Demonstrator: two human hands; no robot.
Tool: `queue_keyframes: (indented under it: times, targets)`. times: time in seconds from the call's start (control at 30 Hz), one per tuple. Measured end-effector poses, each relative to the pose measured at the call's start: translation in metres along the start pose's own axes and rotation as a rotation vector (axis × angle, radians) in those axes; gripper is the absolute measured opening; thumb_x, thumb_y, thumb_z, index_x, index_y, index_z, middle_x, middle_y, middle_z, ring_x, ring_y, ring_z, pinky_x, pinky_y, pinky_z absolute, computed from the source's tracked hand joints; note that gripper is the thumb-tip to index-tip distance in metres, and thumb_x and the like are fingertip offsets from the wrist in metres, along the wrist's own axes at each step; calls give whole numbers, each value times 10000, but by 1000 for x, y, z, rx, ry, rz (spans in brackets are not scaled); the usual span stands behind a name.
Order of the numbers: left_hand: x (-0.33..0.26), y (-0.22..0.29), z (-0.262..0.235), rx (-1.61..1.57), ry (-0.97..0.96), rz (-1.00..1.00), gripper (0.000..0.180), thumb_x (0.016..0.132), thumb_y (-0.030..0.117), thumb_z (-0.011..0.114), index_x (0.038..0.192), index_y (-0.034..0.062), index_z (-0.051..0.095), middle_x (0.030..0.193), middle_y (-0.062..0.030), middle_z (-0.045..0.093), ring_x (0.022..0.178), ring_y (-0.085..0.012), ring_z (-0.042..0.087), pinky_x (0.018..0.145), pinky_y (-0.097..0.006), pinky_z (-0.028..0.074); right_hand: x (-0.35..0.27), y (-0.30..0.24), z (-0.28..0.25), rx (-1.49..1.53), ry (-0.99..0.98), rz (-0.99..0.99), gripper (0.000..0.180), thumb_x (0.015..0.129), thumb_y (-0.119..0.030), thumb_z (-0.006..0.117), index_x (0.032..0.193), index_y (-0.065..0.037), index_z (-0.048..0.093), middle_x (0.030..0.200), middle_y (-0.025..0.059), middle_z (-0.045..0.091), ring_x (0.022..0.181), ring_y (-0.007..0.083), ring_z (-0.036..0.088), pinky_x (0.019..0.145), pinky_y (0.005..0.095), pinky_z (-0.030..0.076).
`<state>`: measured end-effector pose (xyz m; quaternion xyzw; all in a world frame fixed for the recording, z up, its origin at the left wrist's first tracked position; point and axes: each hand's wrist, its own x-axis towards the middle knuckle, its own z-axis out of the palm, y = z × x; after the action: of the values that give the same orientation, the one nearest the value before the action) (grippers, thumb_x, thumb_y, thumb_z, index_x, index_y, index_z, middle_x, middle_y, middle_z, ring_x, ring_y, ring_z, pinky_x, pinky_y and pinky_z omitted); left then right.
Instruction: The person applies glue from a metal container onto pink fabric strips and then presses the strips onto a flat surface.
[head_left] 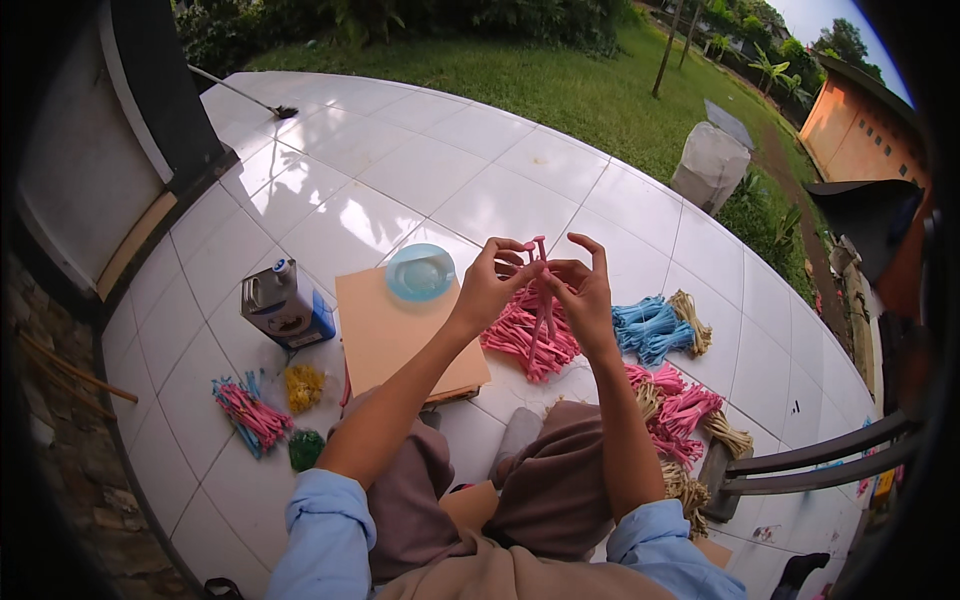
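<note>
Both hands are raised in front of me, close together over the tiles. My left hand (494, 286) pinches a pair of thin pink strips (544, 318) near their small flat-headed tops. My right hand (584, 297) grips the same strips with thumb and fingers, its index finger lifted away. The strips' lower lengths dangle between my hands. Behind them lies a heap of similar pink strips (507, 338) on the floor, partly hidden by my hands.
Left of my knees are a cardboard sheet (385, 340) bearing a blue plastic dish (420, 272), a metal can (285, 308), yellow bands (304, 387) and a pink-and-blue bundle (251, 412). Right lie blue bundles (650, 329), pink bundles (684, 412) and a dark chair (820, 460).
</note>
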<state>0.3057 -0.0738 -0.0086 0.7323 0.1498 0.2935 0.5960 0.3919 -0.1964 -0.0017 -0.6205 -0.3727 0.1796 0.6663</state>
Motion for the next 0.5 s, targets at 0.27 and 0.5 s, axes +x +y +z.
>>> queue_keyframes:
  times: [0.27,0.5]
  targets:
    - [6,-2,-1,-449,-31,-86,334,965,356,405,965,26,457,878,-63,558,760,-132,585,741,-273,497,3,13,-13,-116,141,-70,546,827,4,570,1278,-49,267,911,128,622,859,174,629,730,297,526]
    - [-3,7,1,102,-131,98,333,910,264,547,1076,-13,464,905,-106,595,847,-158,600,740,-285,500,-8,-10,0,-327,40,-140,640,804,11,602,1325,-102,248,849,116,618,756,185,645,685,292,522]
